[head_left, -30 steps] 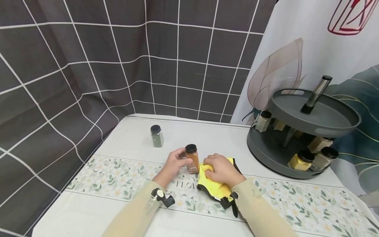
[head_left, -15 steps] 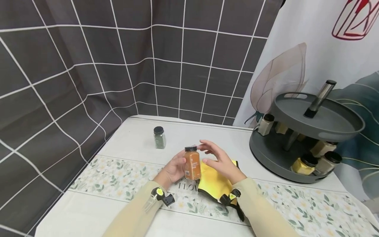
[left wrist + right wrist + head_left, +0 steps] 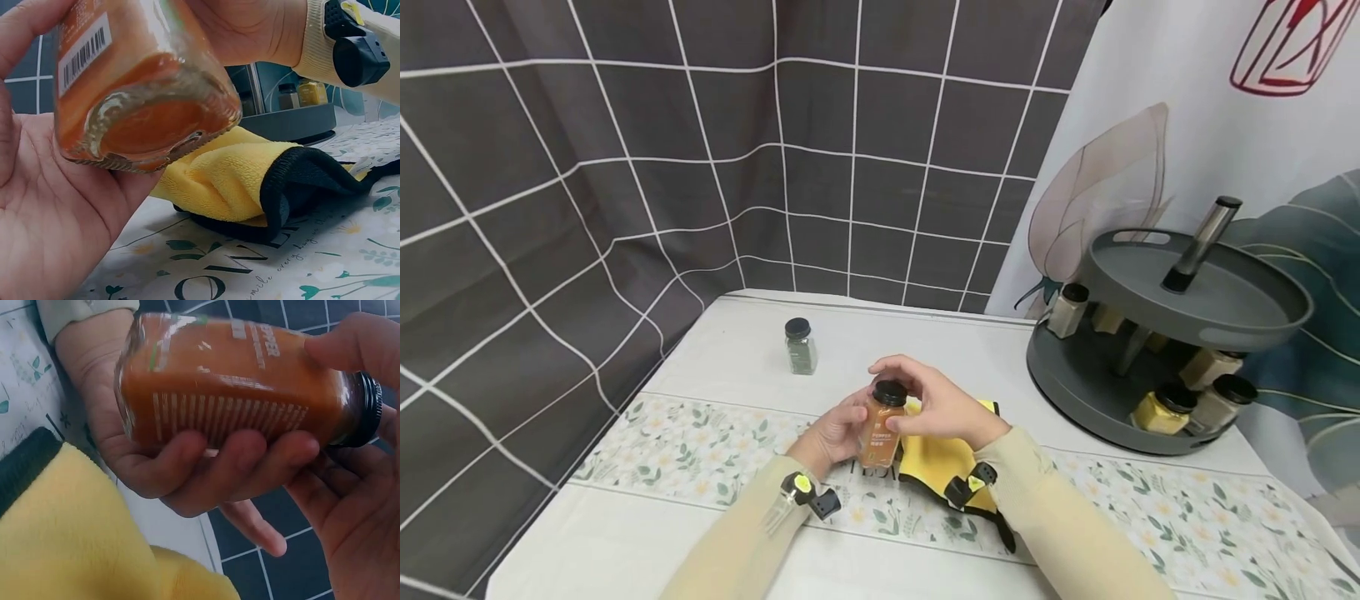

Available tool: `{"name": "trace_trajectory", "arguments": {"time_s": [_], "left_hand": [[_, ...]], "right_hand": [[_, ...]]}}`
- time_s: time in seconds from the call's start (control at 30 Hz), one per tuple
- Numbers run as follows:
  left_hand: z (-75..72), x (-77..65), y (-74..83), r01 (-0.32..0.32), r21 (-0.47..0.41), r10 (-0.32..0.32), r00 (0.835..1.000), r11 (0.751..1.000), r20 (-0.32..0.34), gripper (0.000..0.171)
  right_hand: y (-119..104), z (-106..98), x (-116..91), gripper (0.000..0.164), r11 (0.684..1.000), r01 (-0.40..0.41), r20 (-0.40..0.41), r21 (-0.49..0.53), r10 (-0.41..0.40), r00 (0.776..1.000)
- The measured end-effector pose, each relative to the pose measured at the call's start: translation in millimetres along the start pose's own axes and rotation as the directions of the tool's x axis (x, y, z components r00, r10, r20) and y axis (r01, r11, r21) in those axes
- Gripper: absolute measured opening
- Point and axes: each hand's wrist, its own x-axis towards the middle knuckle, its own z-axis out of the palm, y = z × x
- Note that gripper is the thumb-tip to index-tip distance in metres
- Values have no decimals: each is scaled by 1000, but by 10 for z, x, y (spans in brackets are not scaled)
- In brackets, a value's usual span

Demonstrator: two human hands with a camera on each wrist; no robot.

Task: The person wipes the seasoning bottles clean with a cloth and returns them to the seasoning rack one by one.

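Note:
A glass spice jar [image 3: 879, 435] of orange powder, labelled "PEPPER", leans in my left hand [image 3: 837, 432], whose fingers curl round it in the right wrist view. Its black screw cap [image 3: 890, 392] is on. My right hand [image 3: 946, 407] reaches across the upper part of the jar, with the thumb on its front and the other fingers behind, near the cap. A yellow cloth [image 3: 936, 465] with black edging lies crumpled on the table under the right hand and wrist. The left wrist view shows the base of the jar [image 3: 150, 125], raised off the tabletop.
A jar of green herbs [image 3: 802, 354] with a black cap stands further back on the left. At the right is a grey two-tier round rack [image 3: 1195, 312], with several spice jars on its lower tier. A dark grid-patterned curtain [image 3: 880, 192] hangs behind the table.
The right hand has left the yellow cloth and come over to the upper part of the pepper jar. The left hand still holds the jar, turned and tilted. The cloth lies loose.

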Motion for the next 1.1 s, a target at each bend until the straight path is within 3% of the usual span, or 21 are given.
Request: {"name": "trace_trajectory", "arguments": {"time_s": [0.13,0.2,0.27,0.33,0.4,0.5,0.57,0.63,0.73,0.8,0.97,1.1], "left_hand": [[-65,7,-21,-5,16,7,997,1000,-79,69],[-109,0,-26,-39,22,42,990,999,-134,70],[-158,-10,-19,-83,21,86,976,996,-200,64],[-198,-20,-4,-121,27,123,957,992,-264,56],[-216,-21,9,-138,37,143,941,990,-306,49],[-211,-12,17,-135,45,142,929,990,-342,45],[-209,-6,18,-124,55,135,929,991,-344,46],[-214,-4,20,-115,59,128,928,992,-350,47],[-220,-12,25,-105,74,125,922,992,-367,48],[-223,-16,26,-100,77,122,916,992,-382,48],[-225,-11,17,-83,75,106,913,994,-395,49],[-225,-3,15,-79,77,103,909,994,-403,52]], "right_hand": [[15,-113,-72,58,997,54,-103,-62,-60,993],[77,-246,-142,57,991,83,-188,-107,-102,977],[75,-405,-231,55,980,85,-291,-178,-135,947],[119,-589,-353,55,953,72,-399,-293,-191,897],[207,-787,-506,54,890,-3,-489,-457,-248,837],[337,-1057,-767,54,730,-181,-558,-659,-314,768],[422,-1202,-942,53,623,-289,-575,-727,-322,752],[477,-1295,-1099,53,568,-356,-591,-742,-304,748],[560,-1364,-1289,52,540,-438,-629,-719,-237,740],[601,-1378,-1390,51,540,-499,-667,-678,-164,727],[647,-1375,-1580,50,555,-649,-749,-521,66,659],[667,-1370,-1651,52,555,-699,-763,-451,167,624]]}}
